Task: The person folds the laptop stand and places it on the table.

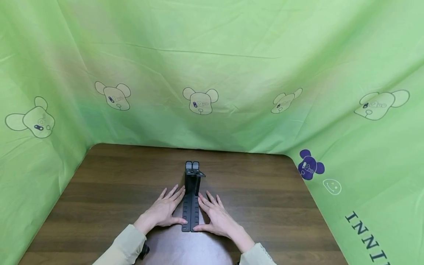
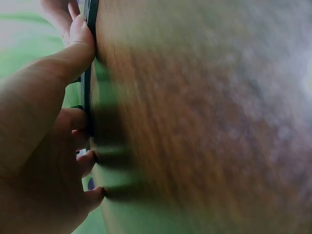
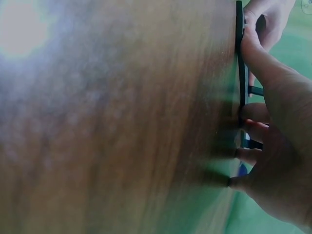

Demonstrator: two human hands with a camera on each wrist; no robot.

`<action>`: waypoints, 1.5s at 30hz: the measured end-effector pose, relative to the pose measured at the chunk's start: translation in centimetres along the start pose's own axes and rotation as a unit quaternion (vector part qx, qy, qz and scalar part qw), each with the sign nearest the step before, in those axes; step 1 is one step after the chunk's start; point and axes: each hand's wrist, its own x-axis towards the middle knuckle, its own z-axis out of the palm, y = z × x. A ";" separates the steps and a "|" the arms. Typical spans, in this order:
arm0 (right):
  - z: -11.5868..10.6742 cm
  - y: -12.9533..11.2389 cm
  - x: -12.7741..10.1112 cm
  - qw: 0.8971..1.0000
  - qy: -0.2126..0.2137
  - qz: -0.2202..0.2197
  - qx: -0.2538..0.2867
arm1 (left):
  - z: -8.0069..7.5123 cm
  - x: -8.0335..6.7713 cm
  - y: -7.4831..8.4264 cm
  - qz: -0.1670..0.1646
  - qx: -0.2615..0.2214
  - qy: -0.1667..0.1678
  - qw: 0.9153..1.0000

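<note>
A black folding laptop stand (image 1: 186, 213) lies on the table with its two notched rails side by side, pointing away from me. At its far end a pair of uprights (image 1: 190, 182) rises, topped by grey-padded ends. My left hand (image 1: 162, 211) rests along the left side with its fingers spread, the thumb at the near end of the left rail. Mirroring it, my right hand (image 1: 218, 219) lies along the right side, thumb on the near end of the right rail. Both wrist views show the thumbs against the stand's thin dark edge (image 3: 240, 53) and other fingertips touching the tabletop.
The brown wood-grain table (image 1: 265, 206) has rounded far corners. Green cloth (image 1: 198, 125) printed with bear heads hangs behind it and along both sides. Light glares off the tabletop near its front.
</note>
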 end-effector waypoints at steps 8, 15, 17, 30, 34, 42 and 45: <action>0.1 0.0 -0.1 1.000 0.000 0.004 0.006 | 0.2 0.0 -0.2 -0.002 -0.005 -0.001 1.000; 0.1 0.1 0.1 1.000 -0.002 0.005 0.007 | 0.3 0.1 -0.4 0.003 -0.018 0.003 1.000; 0.1 0.1 0.1 1.000 -0.002 0.005 0.009 | 0.3 0.0 -0.4 0.005 -0.018 0.004 1.000; -0.5 0.1 0.0 0.999 -0.009 0.009 0.035 | -0.2 0.2 -0.4 -0.005 -0.011 -0.008 1.000; -0.9 0.6 0.3 0.997 -0.007 0.006 0.081 | -0.8 0.1 -0.9 -0.009 -0.029 -0.006 1.000; 1.9 6.0 1.3 0.996 0.063 -0.007 0.070 | -3.6 -0.2 -1.6 -0.016 -0.075 0.056 0.995; 1.5 7.0 1.6 0.995 0.084 -0.014 0.059 | -4.9 -0.3 -1.5 -0.023 -0.097 0.069 0.993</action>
